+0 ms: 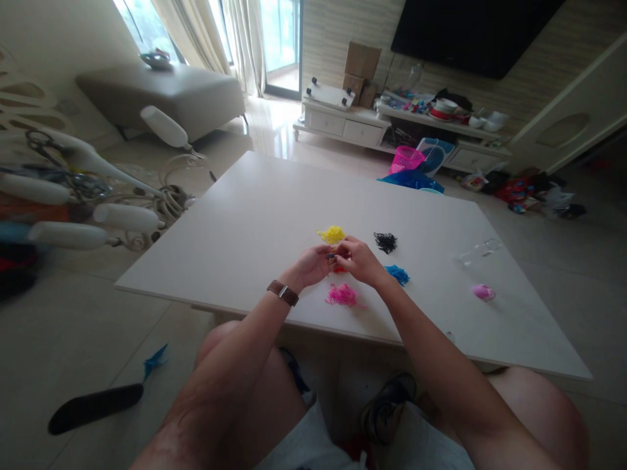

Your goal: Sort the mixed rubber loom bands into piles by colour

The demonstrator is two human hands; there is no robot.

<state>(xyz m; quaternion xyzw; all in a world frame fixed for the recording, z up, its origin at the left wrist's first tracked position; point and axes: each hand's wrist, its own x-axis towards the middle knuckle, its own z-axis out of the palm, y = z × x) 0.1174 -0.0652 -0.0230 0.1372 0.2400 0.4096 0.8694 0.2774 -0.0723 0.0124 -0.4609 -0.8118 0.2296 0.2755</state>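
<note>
My left hand (312, 266) and my right hand (360, 260) meet over the white table (235, 222), fingers pinched close together. Between the fingertips is something small and dark, too small to name. Around my hands lie little heaps of thin, curly bands or strands. The yellow heap (334, 234) is just beyond my fingers, and the pink heap (343, 294) is nearer to me. To the right of my right hand are the black heap (385, 243) and the blue heap (397, 275). A red heap (339, 269) is partly hidden under my hands.
At the table's right lie a purple-pink rounded object (484, 292) and a clear bottle-like container (479, 253). Beyond the far edge stand a pink basket (406, 158) and blue plastic (414, 179). White-shaded lamp parts (126, 217) crowd the left side.
</note>
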